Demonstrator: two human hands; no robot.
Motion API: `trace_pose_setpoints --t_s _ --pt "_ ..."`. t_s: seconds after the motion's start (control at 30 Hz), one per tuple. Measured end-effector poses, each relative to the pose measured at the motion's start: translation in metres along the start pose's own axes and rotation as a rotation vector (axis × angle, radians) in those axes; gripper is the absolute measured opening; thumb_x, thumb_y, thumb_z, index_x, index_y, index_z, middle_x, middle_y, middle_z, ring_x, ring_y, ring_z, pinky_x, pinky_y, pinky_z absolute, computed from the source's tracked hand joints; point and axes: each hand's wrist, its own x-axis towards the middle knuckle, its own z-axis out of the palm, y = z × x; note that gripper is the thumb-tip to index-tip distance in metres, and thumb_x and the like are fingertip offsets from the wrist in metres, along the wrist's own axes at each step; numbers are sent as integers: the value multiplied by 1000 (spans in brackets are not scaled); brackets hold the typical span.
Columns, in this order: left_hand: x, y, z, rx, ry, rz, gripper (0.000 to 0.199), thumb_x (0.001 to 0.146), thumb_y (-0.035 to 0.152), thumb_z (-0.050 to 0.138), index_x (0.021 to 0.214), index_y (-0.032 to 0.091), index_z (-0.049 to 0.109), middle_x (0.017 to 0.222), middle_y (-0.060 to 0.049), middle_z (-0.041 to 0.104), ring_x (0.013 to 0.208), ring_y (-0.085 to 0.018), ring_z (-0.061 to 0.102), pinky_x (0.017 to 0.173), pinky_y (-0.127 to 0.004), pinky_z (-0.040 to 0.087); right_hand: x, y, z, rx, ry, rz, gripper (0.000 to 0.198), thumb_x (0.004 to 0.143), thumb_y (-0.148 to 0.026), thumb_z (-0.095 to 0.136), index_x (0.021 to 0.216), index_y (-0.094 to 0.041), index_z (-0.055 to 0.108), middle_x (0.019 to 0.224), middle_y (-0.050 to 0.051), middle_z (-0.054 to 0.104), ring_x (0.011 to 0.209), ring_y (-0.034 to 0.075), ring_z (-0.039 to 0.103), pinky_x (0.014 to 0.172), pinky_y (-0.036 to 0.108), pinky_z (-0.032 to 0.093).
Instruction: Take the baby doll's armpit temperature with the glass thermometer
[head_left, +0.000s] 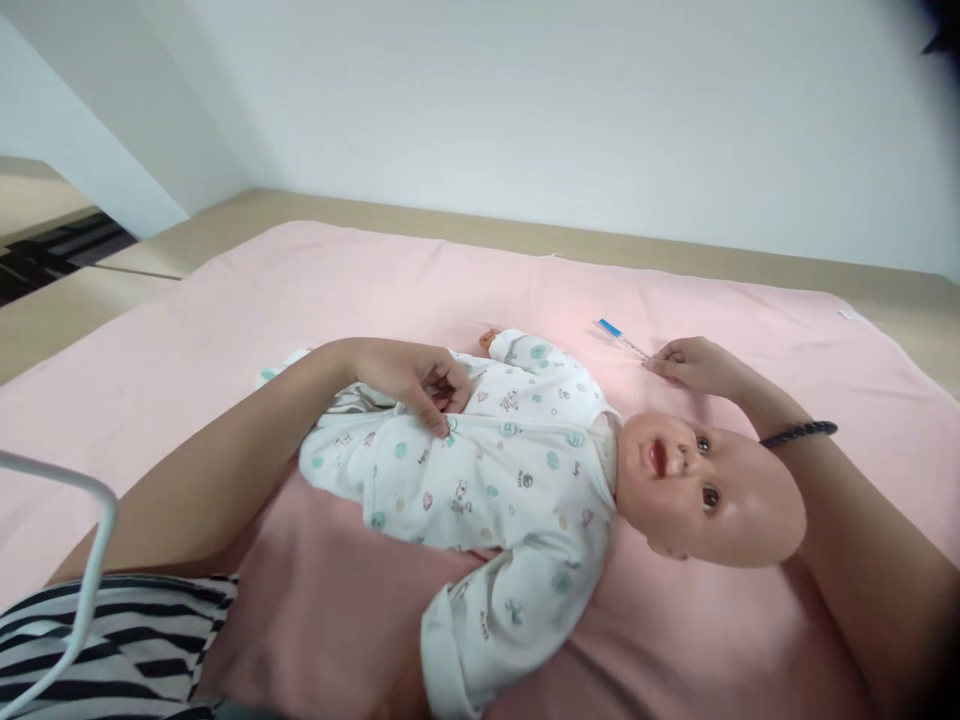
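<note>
A baby doll (712,490) lies on its back, head to the right, dressed in a white printed baby shirt (517,470). My left hand (427,385) rests at the shirt's front, its curled fingers and thumb closed on the front edge of the cloth. Beyond the doll's head, my right hand (686,365) pinches one end of a thin thermometer (634,347) just above the sheet. The thermometer's far end is blue and points away to the left. One small doll hand (489,340) shows at the far sleeve; the near sleeve (517,610) lies toward me.
A pink sheet (375,290) covers the wooden table (450,217), which meets a pale wall (562,120) at the back. At the lower left, a white cable or tube (97,560) curves across the view in front of a striped garment (127,640).
</note>
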Motion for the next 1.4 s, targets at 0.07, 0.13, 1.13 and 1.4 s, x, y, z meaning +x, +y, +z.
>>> trace_pose_setpoints --t_s 0.07,0.13,1.13,1.4 --pt "-3 3 4 24 45 -1 22 74 39 82 78 22 68 70 1 58 64 -14 52 59 -27 42 -2 -3 -7 16 -51 15 42 74 -60 76 65 -20 63 60 4 62 57 18 53 60 34 42" --pt "-7 9 6 85 93 -21 22 75 40 81 80 22 69 72 0 60 64 -14 53 59 -27 41 -8 -12 -19 42 -70 29 37 74 -54 78 67 -20 65 67 6 65 61 18 56 60 34 45" --pt "-28 164 40 145 1560 960 21 78 40 86 95 30 78 100 1 78 102 -22 73 89 -39 63 -162 -242 -50 347 1196 -747 13 93 -37 67 98 -26 69 91 3 71 84 22 69 57 33 49" --pt "-32 171 54 198 1640 958 8 82 32 83 90 32 81 95 1 79 93 -20 75 87 -39 64 -171 -243 -47 428 1177 -785 11 97 -32 62 102 -27 72 95 3 70 89 23 69 69 39 57"
